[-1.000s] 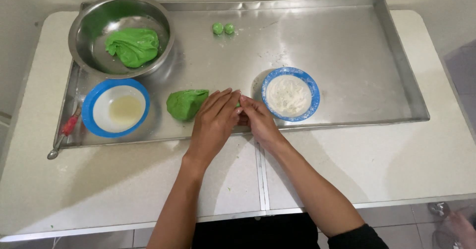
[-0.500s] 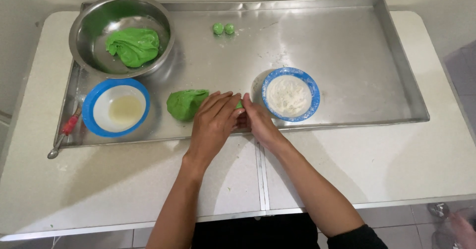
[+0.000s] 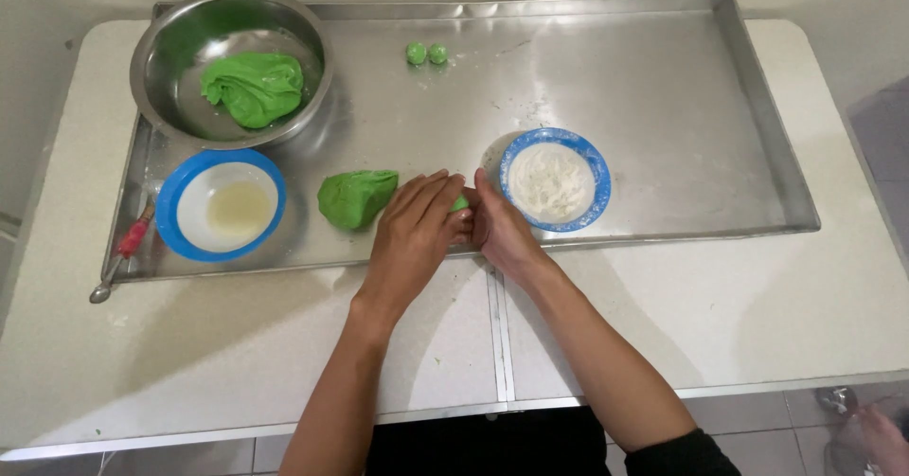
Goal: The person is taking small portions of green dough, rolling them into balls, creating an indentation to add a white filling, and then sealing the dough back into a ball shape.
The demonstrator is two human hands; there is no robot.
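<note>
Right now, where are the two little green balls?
In the head view, the two little green balls sit side by side near the far edge of the metal tray, right of the steel bowl.

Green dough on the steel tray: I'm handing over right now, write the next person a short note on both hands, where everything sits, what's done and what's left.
Left hand lies palm-down over the right hand, a small bit of green dough pressed between the palms, at the near edge of the steel tray.
Dough lump lies just left of the hands; a larger mass is in the metal bowl.
Done: two small green balls at the tray's far side.
Left: the piece in hand, the lump, the bowl's dough.
Flour dish on the right, dish of pale liquid on the left.
</note>
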